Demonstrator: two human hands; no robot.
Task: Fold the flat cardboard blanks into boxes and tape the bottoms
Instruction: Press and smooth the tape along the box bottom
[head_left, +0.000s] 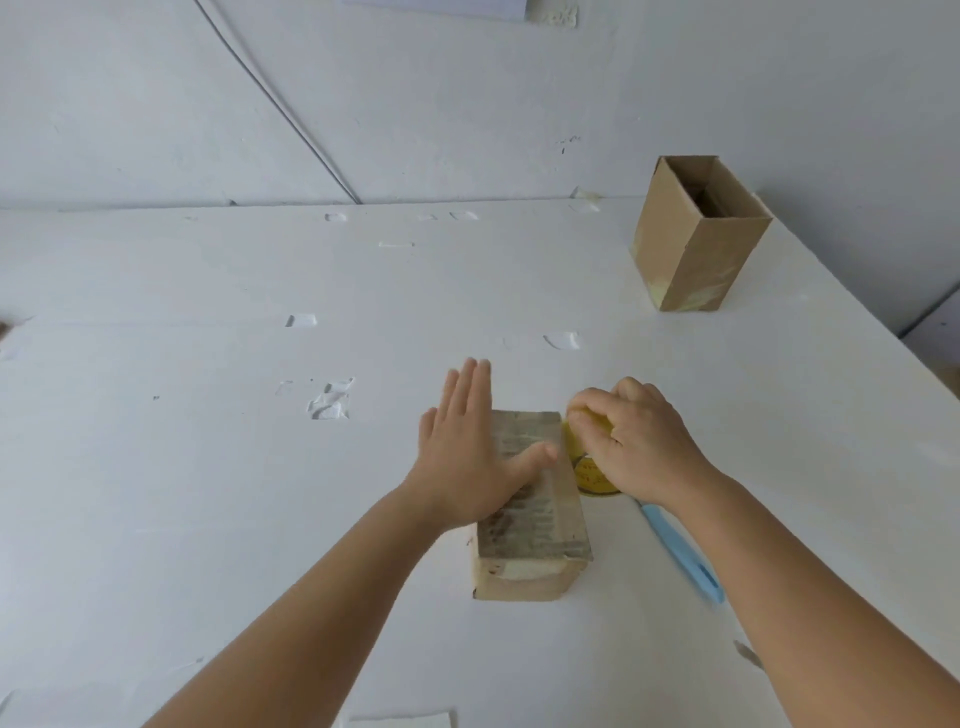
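Observation:
A folded cardboard box (530, 525) lies on the white table (208, 467) in front of me, its upward face glossy with tape. My left hand (467, 457) lies flat on that face, fingers spread, the thumb pressing near the right edge. My right hand (639, 441) grips a yellow tape roll (589, 470) right against the box's far right corner. Most of the roll is hidden under my fingers. A second brown box (696, 244) stands upright and open-topped at the back right of the table.
A light blue cutter (685, 556) lies on the table just right of the box, under my right forearm. Small tape scraps (330, 400) stick to the tabletop. The table's right edge (883, 332) runs diagonally. A white wall rises behind.

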